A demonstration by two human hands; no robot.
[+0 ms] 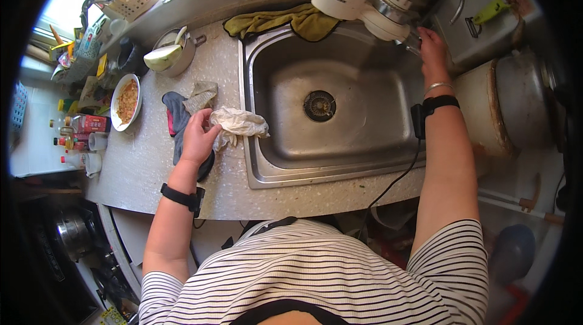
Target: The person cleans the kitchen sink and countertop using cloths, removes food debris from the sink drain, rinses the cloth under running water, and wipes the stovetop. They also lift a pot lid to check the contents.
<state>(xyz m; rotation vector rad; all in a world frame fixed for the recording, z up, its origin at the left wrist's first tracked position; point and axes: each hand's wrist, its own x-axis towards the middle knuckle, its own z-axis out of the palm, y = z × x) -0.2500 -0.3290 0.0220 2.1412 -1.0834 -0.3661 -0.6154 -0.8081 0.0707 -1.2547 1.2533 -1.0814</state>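
A stainless steel sink (364,143) lies before me, its round drain strainer (319,106) at the middle. My left hand (198,136) is on the counter left of the sink, at the near end of a crumpled white cloth (239,122); whether the fingers grip it I cannot tell. The cloth reaches over the sink's left rim. Beside that hand lie a grey cloth (173,102) and a beige mesh cloth (201,96). At the sink's far right, my right hand (432,52) is at the tap fitting (385,24) with its white filter unit; its grip is partly hidden.
An olive cloth (282,20) hangs over the sink's back edge. On the counter's left stand a pot (182,58) with a cut pale green melon or gourd (162,58), a plate of food (114,115) and several bottles. A large lidded pot (514,102) is at right.
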